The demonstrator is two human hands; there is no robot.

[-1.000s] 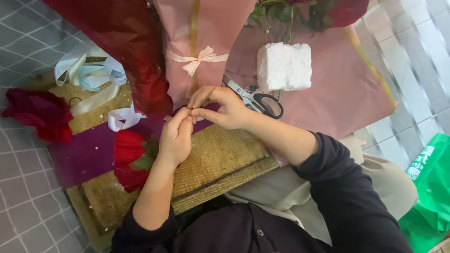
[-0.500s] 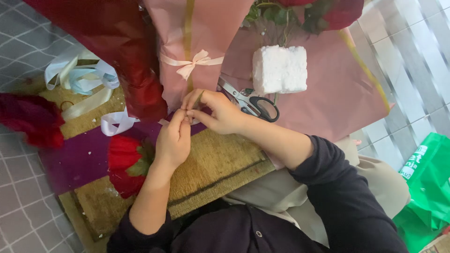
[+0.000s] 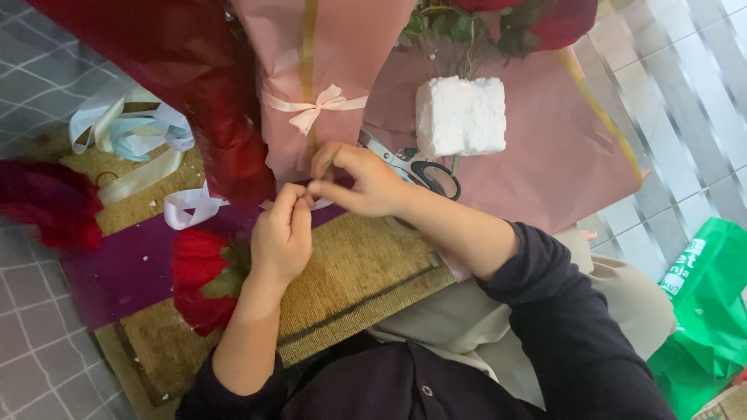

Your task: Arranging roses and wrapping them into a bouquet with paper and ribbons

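Pink wrapping paper, ribbon ends pinched between 2 hands

Woven mat underneath: the left hand has crept up since a second ago, its fingertips now closed against those of the right hand, both nipping a thin pale ribbon strip just below the wrapped bouquet with its tied bow. Scissors lie just beside the right hand, below the white foam block; only the paper holds anything, flower stems

Dark navy long sleeves pushed up, beige trousers, bare hands
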